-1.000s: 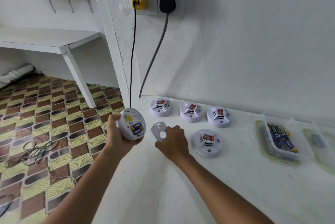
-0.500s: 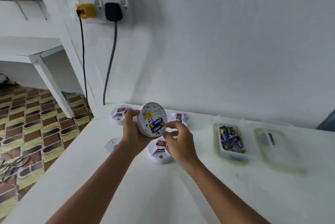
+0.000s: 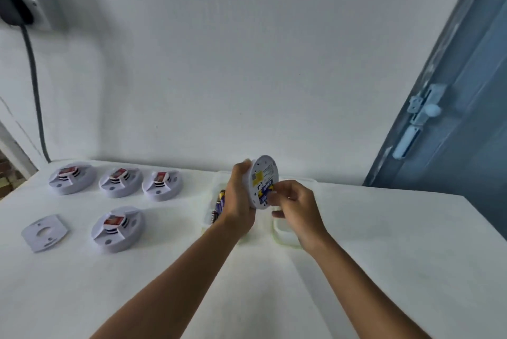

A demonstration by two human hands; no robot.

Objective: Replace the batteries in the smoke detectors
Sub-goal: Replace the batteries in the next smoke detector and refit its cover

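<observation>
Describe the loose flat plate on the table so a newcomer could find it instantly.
Start at the white table and go to its left end. The flat plate lies left of the nearest smoke detector. Unlike the domed detectors, it is thin, with a central hole.

held detector (image 3: 262,181) carried rightward over battery tubs, right hand (image 3: 296,208) now pinching its batteries

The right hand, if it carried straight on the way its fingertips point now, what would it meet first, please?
The right hand points left at the held smoke detector; its fingertips already seem to touch the batteries in the open back. Depth is unclear, but those come first, the left hand behind.
</observation>
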